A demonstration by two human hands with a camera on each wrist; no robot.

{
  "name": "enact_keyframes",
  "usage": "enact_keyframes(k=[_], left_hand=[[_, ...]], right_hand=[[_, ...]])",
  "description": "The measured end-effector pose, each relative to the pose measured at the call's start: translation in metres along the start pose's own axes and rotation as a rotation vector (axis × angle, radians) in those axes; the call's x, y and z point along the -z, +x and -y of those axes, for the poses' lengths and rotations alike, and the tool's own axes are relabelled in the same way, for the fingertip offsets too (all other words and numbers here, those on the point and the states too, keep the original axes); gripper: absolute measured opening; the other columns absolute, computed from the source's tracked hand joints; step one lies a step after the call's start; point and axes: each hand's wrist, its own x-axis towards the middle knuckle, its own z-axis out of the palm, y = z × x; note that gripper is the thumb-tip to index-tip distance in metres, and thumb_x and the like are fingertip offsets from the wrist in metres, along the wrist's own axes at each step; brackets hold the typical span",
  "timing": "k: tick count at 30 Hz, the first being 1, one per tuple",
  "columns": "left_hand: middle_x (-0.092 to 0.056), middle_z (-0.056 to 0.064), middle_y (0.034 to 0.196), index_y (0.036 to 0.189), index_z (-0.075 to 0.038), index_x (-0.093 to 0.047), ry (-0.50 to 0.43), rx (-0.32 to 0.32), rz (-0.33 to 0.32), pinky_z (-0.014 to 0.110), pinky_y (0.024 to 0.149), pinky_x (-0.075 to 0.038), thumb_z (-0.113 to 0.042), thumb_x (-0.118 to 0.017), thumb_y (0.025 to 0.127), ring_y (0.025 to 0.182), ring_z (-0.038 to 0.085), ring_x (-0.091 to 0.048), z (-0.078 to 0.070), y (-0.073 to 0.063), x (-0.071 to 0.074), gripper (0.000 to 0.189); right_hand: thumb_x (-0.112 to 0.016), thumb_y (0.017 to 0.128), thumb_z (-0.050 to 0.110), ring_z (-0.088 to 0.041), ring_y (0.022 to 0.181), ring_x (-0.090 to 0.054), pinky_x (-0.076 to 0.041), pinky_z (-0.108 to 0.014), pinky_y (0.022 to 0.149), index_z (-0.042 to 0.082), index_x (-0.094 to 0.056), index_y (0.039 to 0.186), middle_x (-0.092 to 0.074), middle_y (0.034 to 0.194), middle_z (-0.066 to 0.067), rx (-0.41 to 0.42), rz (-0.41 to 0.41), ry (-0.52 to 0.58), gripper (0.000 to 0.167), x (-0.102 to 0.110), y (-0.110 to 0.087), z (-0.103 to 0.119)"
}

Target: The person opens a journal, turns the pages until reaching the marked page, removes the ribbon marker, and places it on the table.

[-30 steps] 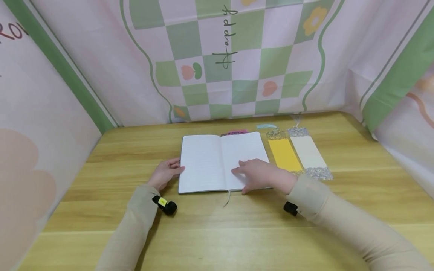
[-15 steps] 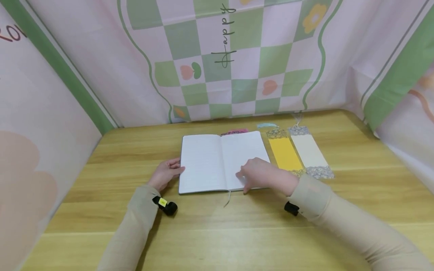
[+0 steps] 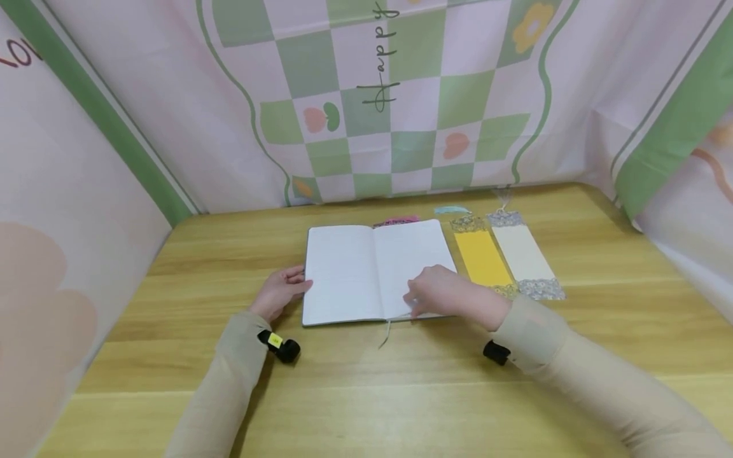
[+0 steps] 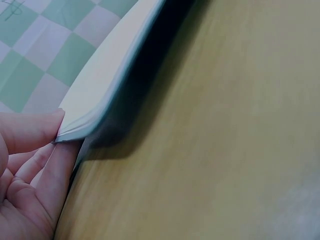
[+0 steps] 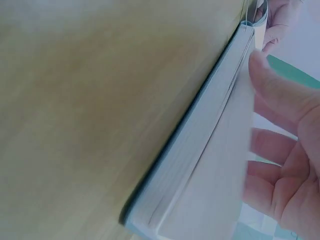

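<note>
An open notebook with faintly ruled white pages lies flat on the wooden table. At its left edge my left hand pinches the cover and pages, thumb on top and fingers underneath, as the left wrist view shows. My right hand is over the lower part of the right page, fingers bent. In the right wrist view, a blurred page stands slightly off the stack between my thumb and fingers; part of the fingertips is hidden behind it. A thin ribbon hangs from the spine.
Right of the notebook lie a yellow bookmark and a cream bookmark, both with lacy ends. A light blue tassel is behind them. Something pink sticks out past the notebook's far edge. A patterned curtain closes the back.
My right hand's fingers have drawn in and bent more over the right page, and its thumb has come up from the near edge. The left hand keeps its place.
</note>
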Motion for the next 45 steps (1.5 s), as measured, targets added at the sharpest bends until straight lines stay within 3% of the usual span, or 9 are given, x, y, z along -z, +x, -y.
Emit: enact_keyframes(k=[4, 11, 15, 18, 25, 30, 35, 43, 45], left_hand=[[-0.056, 0.014, 0.119, 0.142, -0.004, -0.041, 0.001, 0.002, 0.002, 0.037, 0.101, -0.046, -0.005, -0.06, 0.092, 0.114, 0.023, -0.053, -0.001, 0.0, 0.0, 0.054], [-0.055, 0.015, 0.123, 0.143, -0.004, -0.039, 0.003, 0.005, 0.01, 0.037, 0.102, -0.045, -0.006, -0.059, 0.092, 0.116, 0.024, -0.052, -0.001, 0.0, 0.002, 0.054], [-0.054, 0.016, 0.125, 0.143, -0.004, -0.039, 0.005, 0.004, 0.015, 0.037, 0.102, -0.045, -0.006, -0.06, 0.092, 0.116, 0.024, -0.052, -0.001, 0.001, 0.002, 0.055], [-0.054, 0.016, 0.123, 0.143, -0.003, -0.039, 0.002, 0.001, 0.013, 0.037, 0.102, -0.046, -0.005, -0.06, 0.092, 0.115, 0.024, -0.052, -0.001, 0.0, 0.002, 0.055], [-0.056, 0.016, 0.121, 0.143, -0.003, -0.039, 0.009, -0.004, 0.01, 0.037, 0.102, -0.046, -0.005, -0.059, 0.092, 0.114, 0.024, -0.053, -0.003, 0.0, 0.002, 0.055], [-0.057, 0.014, 0.118, 0.143, -0.003, -0.039, 0.01, -0.001, 0.009, 0.038, 0.102, -0.046, -0.005, -0.059, 0.092, 0.112, 0.023, -0.053, -0.003, -0.001, 0.001, 0.054], [-0.057, 0.014, 0.118, 0.143, -0.002, -0.039, 0.012, -0.009, 0.012, 0.038, 0.101, -0.046, -0.005, -0.06, 0.092, 0.111, 0.022, -0.053, -0.002, 0.0, 0.001, 0.055], [-0.059, 0.014, 0.117, 0.142, -0.003, -0.04, 0.018, -0.011, 0.009, 0.036, 0.1, -0.047, -0.005, -0.06, 0.092, 0.108, 0.02, -0.055, -0.001, 0.001, 0.002, 0.054], [-0.059, 0.014, 0.117, 0.142, -0.002, -0.039, 0.014, -0.016, 0.014, 0.036, 0.1, -0.047, -0.005, -0.06, 0.092, 0.108, 0.02, -0.055, 0.0, 0.002, 0.002, 0.055]], right_hand=[[-0.07, 0.085, 0.014, -0.01, 0.06, -0.054, -0.05, -0.026, 0.059, 0.007, -0.073, 0.079, -0.062, 0.068, 0.0, 0.084, -0.077, 0.041, 0.01, 0.0, -0.007, -0.006], [-0.068, 0.084, 0.003, -0.005, 0.056, -0.033, -0.031, -0.018, 0.053, 0.009, -0.054, 0.06, -0.042, 0.056, 0.006, 0.09, -0.128, 0.187, 0.028, 0.0, -0.014, -0.015], [-0.07, 0.081, 0.003, -0.004, 0.058, -0.046, -0.043, -0.019, 0.055, 0.01, -0.061, 0.064, -0.057, 0.061, 0.006, 0.067, -0.135, 0.191, 0.02, -0.002, -0.014, -0.014], [-0.075, 0.077, 0.009, -0.013, 0.073, -0.062, -0.055, -0.03, 0.07, 0.009, -0.069, 0.078, -0.069, 0.08, -0.001, 0.041, -0.138, 0.193, 0.006, -0.004, -0.011, -0.01], [-0.078, 0.076, 0.023, -0.031, 0.106, -0.062, -0.05, -0.044, 0.095, 0.004, -0.068, 0.099, -0.064, 0.117, -0.016, -0.042, -0.059, 0.148, 0.032, -0.008, 0.003, 0.005], [-0.076, 0.078, 0.018, -0.023, 0.082, -0.063, -0.054, -0.036, 0.078, 0.007, -0.066, 0.084, -0.069, 0.095, -0.009, -0.024, -0.017, 0.125, 0.016, -0.002, 0.011, 0.011], [-0.072, 0.08, 0.011, -0.011, 0.059, -0.047, -0.047, -0.025, 0.059, 0.011, -0.063, 0.071, -0.06, 0.066, 0.002, 0.011, -0.001, 0.117, 0.013, 0.001, 0.016, 0.013], [-0.076, 0.076, 0.019, -0.031, 0.095, -0.065, -0.054, -0.04, 0.087, 0.006, -0.065, 0.077, -0.065, 0.115, -0.019, -0.058, 0.036, 0.102, 0.017, 0.001, 0.021, 0.023], [-0.078, 0.075, 0.019, -0.027, 0.084, -0.065, -0.055, -0.036, 0.079, 0.005, -0.065, 0.079, -0.069, 0.103, -0.016, -0.075, 0.049, 0.088, 0.019, 0.002, 0.021, 0.025]])
